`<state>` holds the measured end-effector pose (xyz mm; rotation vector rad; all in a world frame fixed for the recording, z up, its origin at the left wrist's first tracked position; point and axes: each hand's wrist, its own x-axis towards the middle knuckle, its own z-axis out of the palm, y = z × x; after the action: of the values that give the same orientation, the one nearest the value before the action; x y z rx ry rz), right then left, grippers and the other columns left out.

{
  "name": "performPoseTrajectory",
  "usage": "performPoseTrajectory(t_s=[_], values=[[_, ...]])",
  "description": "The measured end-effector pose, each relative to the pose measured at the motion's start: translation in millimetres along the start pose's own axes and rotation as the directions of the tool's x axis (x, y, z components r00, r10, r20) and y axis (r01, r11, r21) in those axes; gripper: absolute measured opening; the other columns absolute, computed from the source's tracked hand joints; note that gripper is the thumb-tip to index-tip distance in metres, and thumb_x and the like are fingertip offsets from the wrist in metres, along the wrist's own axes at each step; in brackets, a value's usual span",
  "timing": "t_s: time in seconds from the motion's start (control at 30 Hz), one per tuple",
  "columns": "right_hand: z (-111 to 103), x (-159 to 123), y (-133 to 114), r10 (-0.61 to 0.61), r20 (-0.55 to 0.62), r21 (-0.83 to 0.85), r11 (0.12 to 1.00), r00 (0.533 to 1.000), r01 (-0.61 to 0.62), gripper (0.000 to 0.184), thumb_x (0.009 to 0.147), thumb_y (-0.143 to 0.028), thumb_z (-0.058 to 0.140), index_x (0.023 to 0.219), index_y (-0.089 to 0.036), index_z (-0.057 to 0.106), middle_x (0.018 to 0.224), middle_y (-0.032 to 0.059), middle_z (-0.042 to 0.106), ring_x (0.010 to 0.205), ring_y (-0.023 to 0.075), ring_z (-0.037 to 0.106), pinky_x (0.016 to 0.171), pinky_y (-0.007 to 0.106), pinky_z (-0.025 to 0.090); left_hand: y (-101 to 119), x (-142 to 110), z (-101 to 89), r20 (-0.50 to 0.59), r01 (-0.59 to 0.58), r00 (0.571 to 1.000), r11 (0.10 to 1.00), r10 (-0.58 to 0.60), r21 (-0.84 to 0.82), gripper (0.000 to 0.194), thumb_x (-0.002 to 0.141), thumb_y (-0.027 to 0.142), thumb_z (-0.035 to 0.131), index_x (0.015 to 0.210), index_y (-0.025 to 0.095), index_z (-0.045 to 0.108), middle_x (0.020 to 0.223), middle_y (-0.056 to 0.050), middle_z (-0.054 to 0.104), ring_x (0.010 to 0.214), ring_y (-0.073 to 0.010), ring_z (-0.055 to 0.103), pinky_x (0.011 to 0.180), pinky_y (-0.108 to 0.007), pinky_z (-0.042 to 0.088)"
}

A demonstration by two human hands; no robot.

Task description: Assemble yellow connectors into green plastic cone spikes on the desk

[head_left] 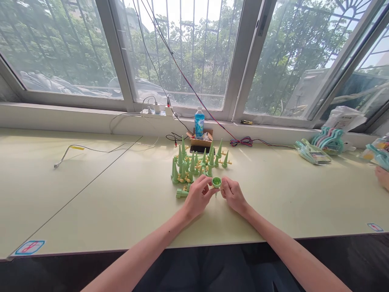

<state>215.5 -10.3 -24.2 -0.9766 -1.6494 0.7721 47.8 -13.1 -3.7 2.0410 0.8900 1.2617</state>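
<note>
A green plant watering spike (216,183) is held above the table, its round open end facing up toward me and its thin tip pointing down. My left hand (198,197) pinches the rim from the left, thumb and fingers around it. On the right side of the same spike, my right hand (234,195) is closed, its curled fingers hiding the part they grip. Just behind my hands stand several more green watering spikes (192,165), tips up, with small yellow valves on their sides. One spike (182,193) lies on its side, left of my left hand.
Behind the spikes are a dark phone (199,149), a cardboard box (207,142) and a blue bottle (199,123). Coiled cable (243,141) lies near the sill. Packed hangers (327,142) sit at right, and another person's hand (382,177) shows at the right edge.
</note>
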Motion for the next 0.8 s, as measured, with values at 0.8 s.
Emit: performPoseTrajectory(t_s=[0.8], values=[[-4, 0, -4, -0.14, -0.002, -0.118, 0.983, 0.99, 0.139, 0.036, 0.103, -0.04, 0.032, 0.072, -0.022, 0.038, 0.058, -0.0043, 0.044, 0.049, 0.0099, 0.034, 0.049, 0.023, 0.03, 11, 4, -5.8, 0.407, 0.528, 0.849, 0.596, -0.338, -0.605, 0.055, 0.086, 0.065, 0.053, 0.08, 0.011, 0.062, 0.076, -0.003, 0.057, 0.045, -0.007, 0.049, 0.038, -0.021, 0.037]])
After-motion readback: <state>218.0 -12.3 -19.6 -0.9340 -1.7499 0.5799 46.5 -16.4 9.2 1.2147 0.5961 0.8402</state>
